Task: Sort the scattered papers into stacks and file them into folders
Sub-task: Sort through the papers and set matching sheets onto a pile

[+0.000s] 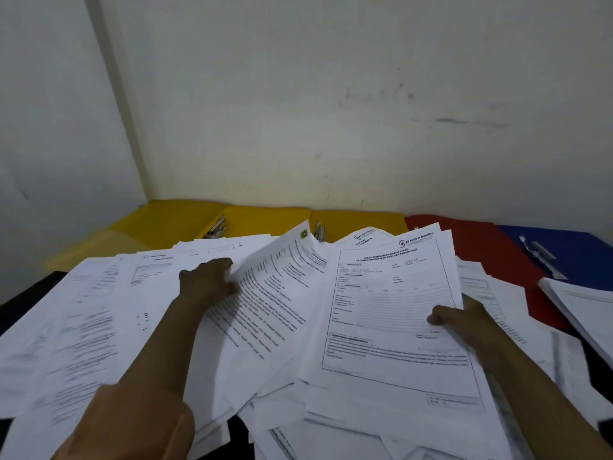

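White printed papers point(99, 310) lie scattered in overlapping layers across the dark desk. My right hand point(461, 320) grips the right edge of a bunch of forms point(391, 310), thumb on the top sheet, holding it raised. My left hand point(207, 280) reaches into the pile and pinches the left edge of a tilted sheet of text point(268, 293) with a green emblem at its corner. Open folders lie along the wall: yellow ones point(265, 219), a red one point(471, 237) and a blue one point(570, 254), partly covered by papers.
Metal fasteners point(217, 227) show inside the yellow folders and one on the blue folder point(540, 257). A separate neat stack of sheets point(583, 307) lies at the far right. A pale wall point(298, 111) closes the desk at the back and left.
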